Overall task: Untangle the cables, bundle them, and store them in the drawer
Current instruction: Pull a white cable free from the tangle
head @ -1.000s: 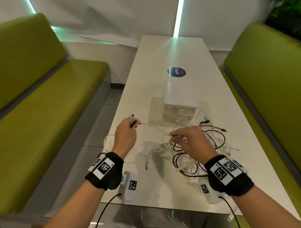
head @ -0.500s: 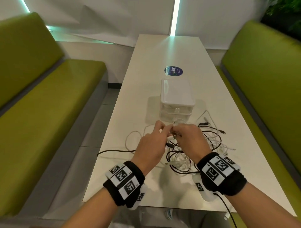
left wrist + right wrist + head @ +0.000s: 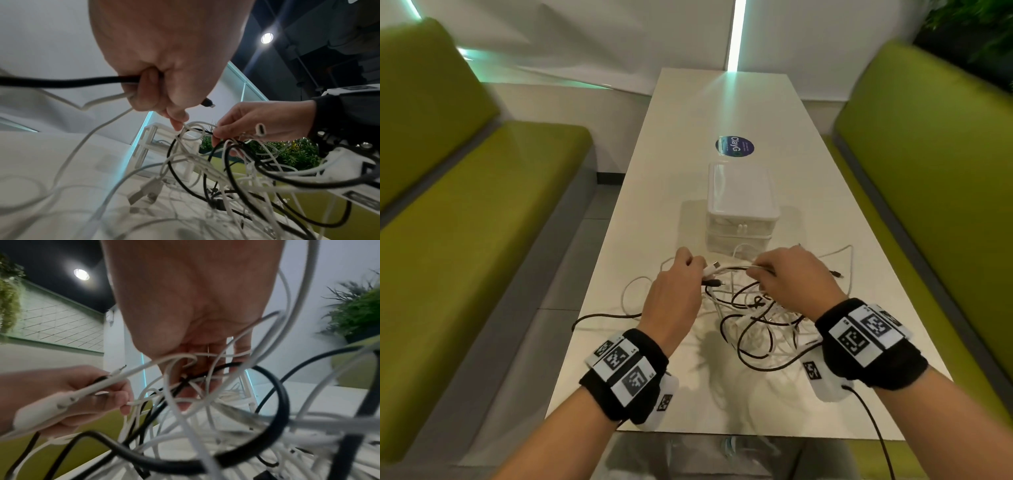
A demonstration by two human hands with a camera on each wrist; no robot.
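A tangle of white and black cables lies on the white table in front of a small white drawer unit, whose drawers are closed. My left hand grips the ends of a white cable and a black cable, their plugs sticking out to the right. My right hand pinches white strands at the top of the tangle, a short way right of the left hand. Loops hang lifted below both hands.
Green benches stand along the left and right of the table. A round blue sticker lies beyond the drawer unit. One black cable trails to the table's left edge.
My left hand swung from the table's left side to the tangle's top, carrying its cable ends, and now sits close to my right hand. The tangle has lifted slightly.
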